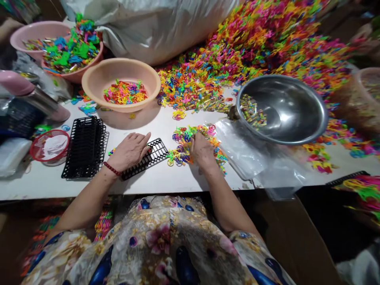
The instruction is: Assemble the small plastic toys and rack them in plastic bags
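Note:
My left hand [130,150], with a red bead bracelet [112,168] at its wrist, lies with fingers stretched out over a black plastic grid rack [157,152]. It covers much of the rack; a small coloured bit shows by the thumb. In a loose heap of small bright plastic pieces [179,136] on the white table [166,180], my right hand [203,150] is closed, fingers curled down among them. Its fingertips are hidden, so what it pinches cannot be made out. Some coloured bits peek out left of my left hand.
Stacked black racks [84,148] stand left, beside a red basket [37,152] with white paper. Behind are a peach basin [121,69] of pieces and a white sack [166,27]. Right are clear plastic bags [243,152], a steel bowl [297,107] and a large pile [252,47].

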A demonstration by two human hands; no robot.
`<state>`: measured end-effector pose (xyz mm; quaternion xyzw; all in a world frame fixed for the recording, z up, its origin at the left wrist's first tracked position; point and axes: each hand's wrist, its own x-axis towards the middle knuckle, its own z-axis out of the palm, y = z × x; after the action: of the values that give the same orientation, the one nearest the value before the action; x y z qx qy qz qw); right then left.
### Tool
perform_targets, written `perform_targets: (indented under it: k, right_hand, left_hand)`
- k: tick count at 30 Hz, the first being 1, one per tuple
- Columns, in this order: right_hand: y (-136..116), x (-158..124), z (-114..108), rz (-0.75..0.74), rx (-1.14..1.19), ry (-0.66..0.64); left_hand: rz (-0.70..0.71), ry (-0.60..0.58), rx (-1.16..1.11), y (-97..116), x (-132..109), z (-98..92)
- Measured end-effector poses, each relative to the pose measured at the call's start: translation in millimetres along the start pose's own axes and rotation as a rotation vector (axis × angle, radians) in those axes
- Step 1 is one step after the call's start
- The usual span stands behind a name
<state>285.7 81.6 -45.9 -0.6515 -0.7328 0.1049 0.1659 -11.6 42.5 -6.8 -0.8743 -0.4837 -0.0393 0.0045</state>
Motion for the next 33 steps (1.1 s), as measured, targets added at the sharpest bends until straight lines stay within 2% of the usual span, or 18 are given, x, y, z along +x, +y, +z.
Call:
perform_targets:
  k: [2, 5, 7, 10, 13, 18, 25, 29, 31, 33]
  right_hand:
    - [-17, 3, 3, -0.04, 0.253, -0.005]
    - [-49, 9, 19, -0.083, 0.626, -0.091]
    - [-69, 13, 35, -0.113, 0.769, -0.147]
    - [-92, 18, 58, -0.165, 0.865, -0.214]
    - [-101, 19, 72, -0.229, 0.844, -0.273]
    - [-97, 21, 78, -0.38, 0.693, -0.34]
    - [-103, 33, 83, -0.423, 0.461, -0.42]
    - [-97, 24, 65, -0.48, 0.391, -0.394]
    - [-82, 17, 48, -0.47, 0.349, -0.312]
    - [-60, 13, 30, -0.385, 0.236, -0.201]
  left_hand:
    - [-0.003, -0.001, 0.001, 0, 0, 1.0]
    - [0.0, 0.01, -0.007, -1, -1, 2.7]
    - [0.0, 0.025, -0.026, -3, -2, 3.5]
    - [-0.012, 0.047, -0.066, -5, -3, 4.8]
    - [-0.012, 0.068, -0.102, -6, -3, 6.7]
    - [-0.004, 0.086, -0.122, -5, -5, 7.5]
    - [0.002, -0.026, -0.032, 1, -4, -3.1]
    - [-0.018, -0.037, 0.013, 2, -2, -3.6]
    - [-0.023, -0.037, 0.025, 2, -2, -2.6]
    - [-0.025, -0.038, 0.023, 2, -2, -2.3]
